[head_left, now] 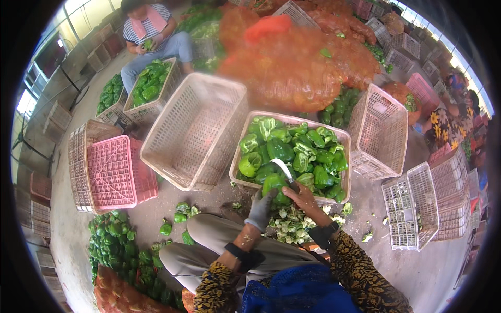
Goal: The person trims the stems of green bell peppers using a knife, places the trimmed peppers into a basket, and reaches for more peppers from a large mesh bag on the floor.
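Note:
My left hand (259,209), in a grey glove, is closed on a green bell pepper (274,187) over the near edge of a crate. In my bare right hand (305,201) is a curved knife (282,168) with a pale hooked blade and a dark handle. The blade points up and away to the left, just beyond the held pepper. My right fingers also come close to that pepper; whether they touch it I cannot tell. Cut and whole-looking green peppers (299,144) fill the pale plastic crate (345,137) beneath. Pale pepper cores and scraps (290,224) lie between my hands and legs.
A pale crate (195,133) tilts left of the filled one; a second (378,133) stands right. Pink (111,172) and white crates (412,206) flank me. Loose peppers (112,235) pile at lower left. Orange mesh sacks (292,68) rise behind. A person (148,31) sits at far left.

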`<state>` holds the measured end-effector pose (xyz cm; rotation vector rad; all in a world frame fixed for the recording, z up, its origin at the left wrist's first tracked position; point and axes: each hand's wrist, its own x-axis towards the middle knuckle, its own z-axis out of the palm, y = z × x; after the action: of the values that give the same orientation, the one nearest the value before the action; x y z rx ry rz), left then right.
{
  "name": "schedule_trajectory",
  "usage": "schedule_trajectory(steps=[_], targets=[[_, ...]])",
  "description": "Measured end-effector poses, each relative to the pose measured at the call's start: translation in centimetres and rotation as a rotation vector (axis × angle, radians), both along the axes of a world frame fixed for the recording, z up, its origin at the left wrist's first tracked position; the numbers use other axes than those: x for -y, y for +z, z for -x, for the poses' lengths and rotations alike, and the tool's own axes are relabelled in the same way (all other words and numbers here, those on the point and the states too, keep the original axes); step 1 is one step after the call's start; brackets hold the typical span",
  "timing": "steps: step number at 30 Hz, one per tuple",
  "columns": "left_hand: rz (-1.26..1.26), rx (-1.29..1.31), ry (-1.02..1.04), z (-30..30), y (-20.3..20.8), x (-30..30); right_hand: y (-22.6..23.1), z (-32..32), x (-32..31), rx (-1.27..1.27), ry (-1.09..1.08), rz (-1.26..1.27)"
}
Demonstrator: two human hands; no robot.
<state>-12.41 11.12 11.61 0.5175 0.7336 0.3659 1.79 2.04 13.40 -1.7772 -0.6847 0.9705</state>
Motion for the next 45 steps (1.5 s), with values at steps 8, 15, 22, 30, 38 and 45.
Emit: schedule_trajectory(steps=[8, 15, 22, 30, 38, 45], targets=[[-0.279, -0.125, 0.406, -7.4, -11.9, 6.1, -2.8, -4.4, 4.6, 0.103, -0.041, 0.039], [-0.511, -0.126, 0.397, -7.8, -11.2, 6.2, -3.9, -5.7, 3.9, 0.331, 0.254, -0.002], [-0.941, -0.709, 0.340, -9.0, -8.8, 6.7, -2.9, -7.2, 2.5, 1.067, 0.592, -0.321], [-1.098, -0.838, 0.293, -8.9, -7.9, 7.0, -5.7, -5.8, 6.8, 0.876, 0.640, 0.014], [-0.818, -0.812, 0.342, -8.9, -10.0, 5.2, -8.9, -2.1, 9.3, 0.898, 0.554, 0.040], [-0.574, -0.553, 0.414, -8.4, -12.0, 5.4, -11.2, -2.0, 10.4, 0.457, 0.315, -0.147]])
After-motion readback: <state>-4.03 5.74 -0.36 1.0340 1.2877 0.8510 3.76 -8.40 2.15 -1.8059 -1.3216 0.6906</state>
